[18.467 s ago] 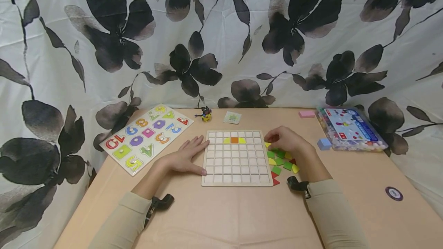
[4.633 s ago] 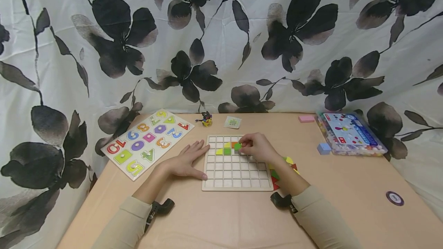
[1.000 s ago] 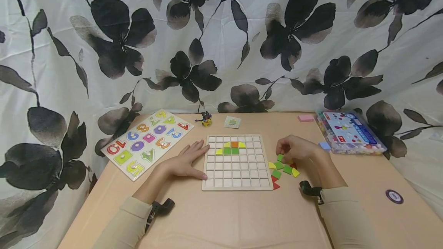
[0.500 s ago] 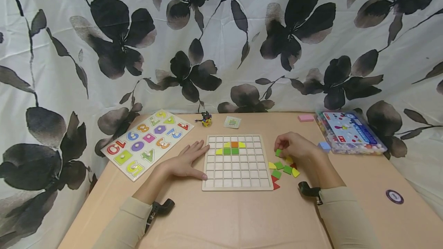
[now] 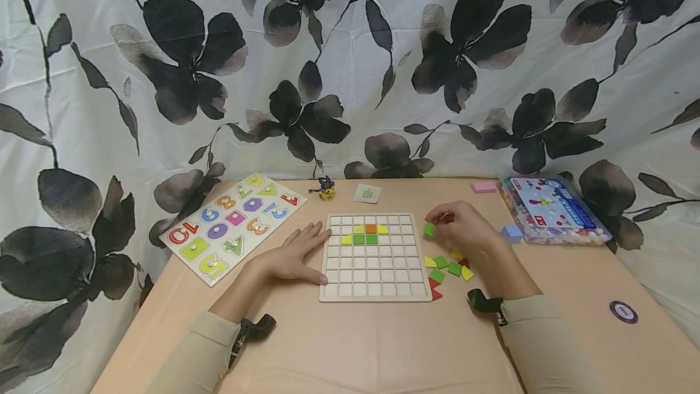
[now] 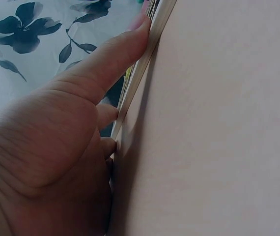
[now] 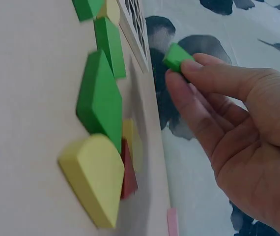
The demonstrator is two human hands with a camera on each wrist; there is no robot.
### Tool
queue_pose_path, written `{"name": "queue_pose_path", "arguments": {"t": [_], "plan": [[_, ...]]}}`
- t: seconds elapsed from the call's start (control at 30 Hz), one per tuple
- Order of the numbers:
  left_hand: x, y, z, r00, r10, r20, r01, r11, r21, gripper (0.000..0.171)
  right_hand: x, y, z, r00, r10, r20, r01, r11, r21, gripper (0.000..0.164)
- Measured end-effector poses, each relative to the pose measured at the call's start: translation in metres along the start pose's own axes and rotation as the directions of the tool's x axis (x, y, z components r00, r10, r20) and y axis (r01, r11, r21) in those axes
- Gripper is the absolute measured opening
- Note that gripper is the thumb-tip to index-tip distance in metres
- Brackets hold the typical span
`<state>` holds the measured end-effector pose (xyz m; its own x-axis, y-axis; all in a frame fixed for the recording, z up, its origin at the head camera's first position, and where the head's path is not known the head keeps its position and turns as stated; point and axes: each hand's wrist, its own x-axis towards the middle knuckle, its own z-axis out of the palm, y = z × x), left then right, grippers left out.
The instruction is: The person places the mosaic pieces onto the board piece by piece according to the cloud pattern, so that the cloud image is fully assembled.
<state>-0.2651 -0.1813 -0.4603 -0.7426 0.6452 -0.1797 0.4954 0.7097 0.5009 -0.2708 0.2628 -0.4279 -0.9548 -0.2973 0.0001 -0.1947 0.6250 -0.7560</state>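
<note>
A pale grid board [image 5: 377,272] lies mid-table with one orange square [image 5: 370,228], two green squares [image 5: 365,239] and three yellow pieces [image 5: 347,239] in its upper cells. Along its left side rests my left hand [image 5: 292,255], fingers spread; in the left wrist view the thumb [image 6: 110,61] presses against the board's edge. My right hand [image 5: 465,228] pinches a green square block [image 7: 176,55] between thumb and fingertips, raised just off the board's upper right side. Below that hand, several green blocks [image 7: 100,98], yellow rounded pieces [image 7: 96,177] and red triangles [image 5: 435,294] lie loose.
To the left is a number-and-shape puzzle board [image 5: 235,224]. Behind the grid board are a small toy figure [image 5: 324,188] and a pattern card [image 5: 367,193]. At right are a pink block [image 5: 483,187], blue block [image 5: 512,233], plastic box [image 5: 555,208] and round disc [image 5: 623,312].
My right hand has taken a green block from the loose pieces and carried it up and left toward the board. Earlier, green squares and another yellow piece joined the board. My left hand stays put.
</note>
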Motion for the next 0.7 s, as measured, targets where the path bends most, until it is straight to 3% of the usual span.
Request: {"name": "queue_pose_path", "arguments": {"t": [0.17, 0.57, 0.7], "plan": [[-0.001, 0.002, -0.001, 1.0, 0.004, -0.003, -0.004, 1.0, -0.004, 0.116, 0.003, -0.008, 0.008, 0.998, -0.047, -0.036, 0.048, 0.999, 0.025, 0.026], [-0.002, 0.004, -0.001, 1.0, 0.002, -0.003, -0.002, 1.0, -0.009, 0.115, 0.012, -0.028, 0.032, 0.996, -0.024, -0.081, 0.032, 0.995, 0.093, 0.022], [-0.002, 0.004, -0.001, 1.0, 0.002, -0.003, -0.002, 1.0, -0.014, 0.115, 0.015, -0.033, 0.044, 0.998, -0.015, -0.064, 0.023, 0.992, 0.122, 0.02]]}}
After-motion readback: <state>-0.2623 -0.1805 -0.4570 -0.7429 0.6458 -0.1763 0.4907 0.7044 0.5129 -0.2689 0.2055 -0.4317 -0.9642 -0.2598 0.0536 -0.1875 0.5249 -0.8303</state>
